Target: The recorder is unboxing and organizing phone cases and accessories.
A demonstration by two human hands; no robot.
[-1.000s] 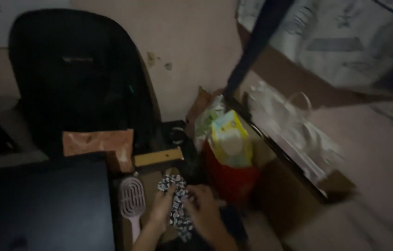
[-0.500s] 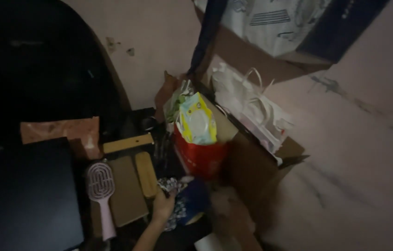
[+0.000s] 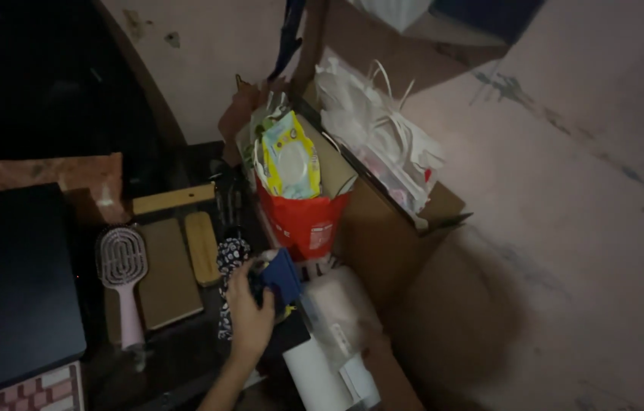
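Only one hand shows, my left hand [image 3: 249, 308], reaching in from the bottom edge. Its fingers are closed on a bundle: a black-and-white patterned cloth [image 3: 227, 255] that trails down the hand's left side, and a dark blue piece [image 3: 282, 275] sticking out above the fingers. The hand hovers over a dark surface, just below a red bag [image 3: 303, 222]. My right hand is out of view.
A pink hairbrush [image 3: 120, 268], a brown flat board [image 3: 163, 274] and a small wooden block [image 3: 201, 248] lie left of the hand. The red bag holds a yellow-blue packet [image 3: 289, 160]. A cardboard box [image 3: 402, 243] with white plastic bags [image 3: 375, 125] stands right. A black slab [image 3: 10, 281] lies far left.
The view has swung down and right. My right hand has left the cloth and dropped out of view. My left hand has moved up slightly with the bundle, the blue piece now showing.
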